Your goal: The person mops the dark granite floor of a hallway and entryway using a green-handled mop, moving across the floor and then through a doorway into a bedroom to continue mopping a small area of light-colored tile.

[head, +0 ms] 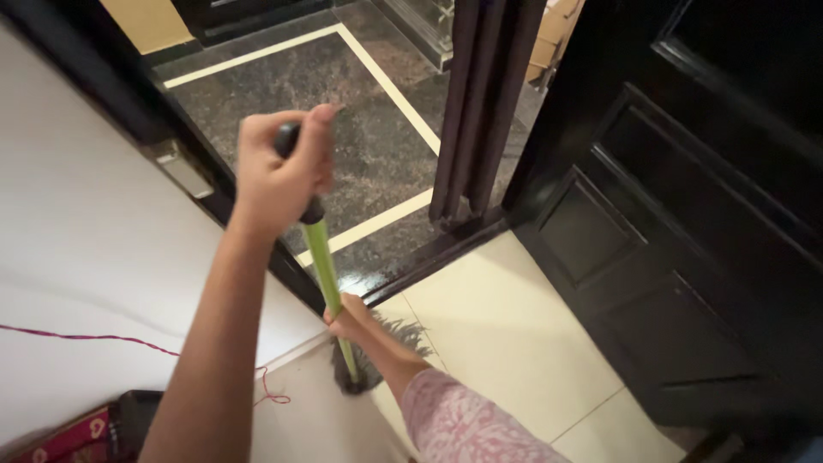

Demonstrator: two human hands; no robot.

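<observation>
Fingers of my left hand (279,167) wrap tight around the black top end of the mop handle (324,257), thumb side toward the doorway, so the cap just peeks out above my knuckles. Lower down the green shaft my right hand (350,315) closes around it too, the pink patterned sleeve (454,424) of that arm coming in from the bottom edge. Both grips are firm on the handle, which slants down and slightly right between them.

At the foot of the shaft the grey mop head (386,347) rests on the cream floor tiles (514,343), its strands spread out just beside the dark door threshold (429,257). Beyond the threshold lies dark speckled stone flooring (343,111) with a pale inlaid border. A black panelled door (686,214) stands open on the right, and a white wall (77,257) runs along the left with a thin red cord (129,340) trailing across it. A red patterned thing (73,437) sits in the bottom left corner; I cannot tell what it is.
</observation>
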